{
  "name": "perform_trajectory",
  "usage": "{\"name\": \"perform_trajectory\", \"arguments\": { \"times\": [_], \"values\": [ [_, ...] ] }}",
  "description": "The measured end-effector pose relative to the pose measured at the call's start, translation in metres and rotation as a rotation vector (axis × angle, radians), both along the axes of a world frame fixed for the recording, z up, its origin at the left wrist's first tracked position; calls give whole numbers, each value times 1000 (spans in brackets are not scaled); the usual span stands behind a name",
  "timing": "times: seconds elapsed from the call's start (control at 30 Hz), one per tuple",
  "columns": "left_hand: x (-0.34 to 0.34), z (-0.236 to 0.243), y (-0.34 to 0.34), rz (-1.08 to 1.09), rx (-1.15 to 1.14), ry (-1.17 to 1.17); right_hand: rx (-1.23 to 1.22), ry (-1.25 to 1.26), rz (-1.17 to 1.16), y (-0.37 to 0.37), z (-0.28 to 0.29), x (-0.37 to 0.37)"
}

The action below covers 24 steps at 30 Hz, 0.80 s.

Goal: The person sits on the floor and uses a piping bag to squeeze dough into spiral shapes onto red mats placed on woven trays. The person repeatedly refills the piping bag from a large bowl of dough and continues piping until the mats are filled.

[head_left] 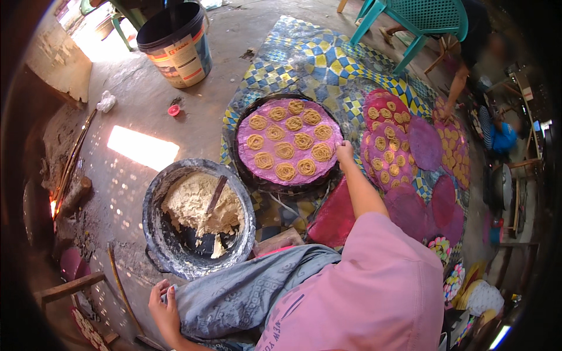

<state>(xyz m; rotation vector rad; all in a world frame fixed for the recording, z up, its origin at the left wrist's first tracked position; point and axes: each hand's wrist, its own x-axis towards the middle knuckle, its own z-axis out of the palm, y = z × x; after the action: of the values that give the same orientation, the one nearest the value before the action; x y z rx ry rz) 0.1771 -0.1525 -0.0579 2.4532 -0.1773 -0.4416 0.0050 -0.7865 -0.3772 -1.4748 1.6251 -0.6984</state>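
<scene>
My right hand [345, 152] is closed at the right edge of a round pink sheet [275, 132], which lies on a round black tray [236, 153]. Several coiled, golden-brown rings of noodle-like dough [284, 150] sit on the sheet, spaced apart. Whether the fingers also grip the tray's rim is hidden. Down at the lower left, my left hand [165, 307] rests beside my knee with loosely bent fingers and thumb apart, holding nothing visible. Between my hands stands a dark tub [153, 248] of pale dough [202, 202], with a flat brown stick [216, 194] stuck in it.
Checkered plastic matting [319, 55] covers the floor ahead. To the right lie more pink sheets with coils [389, 152] and bare purple sheets [425, 143]. Another person's hand [448, 111] reaches there, below a green chair [430, 17]. A black bucket [178, 50] stands far left; embers [54, 206] glow at left.
</scene>
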Motion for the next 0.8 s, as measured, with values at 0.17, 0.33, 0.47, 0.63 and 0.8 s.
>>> {"name": "perform_trajectory", "arguments": {
  "times": [0.17,0.33,0.47,0.63,0.8],
  "values": [
    [-3,-1,8,-35,11,-15,-436,237,127,-73,39,-62],
    [-9,6,10,-49,0,-5,-440,565,-257,-179,119,-216],
    [-9,8,5,-35,29,18,-688,755,-541,-165,98,-260],
    [-4,3,0,1,-65,5,-277,480,394,-75,25,-147],
    [-8,6,2,16,-5,-9,87,334,155,-2,-14,-19]
  ]
}}
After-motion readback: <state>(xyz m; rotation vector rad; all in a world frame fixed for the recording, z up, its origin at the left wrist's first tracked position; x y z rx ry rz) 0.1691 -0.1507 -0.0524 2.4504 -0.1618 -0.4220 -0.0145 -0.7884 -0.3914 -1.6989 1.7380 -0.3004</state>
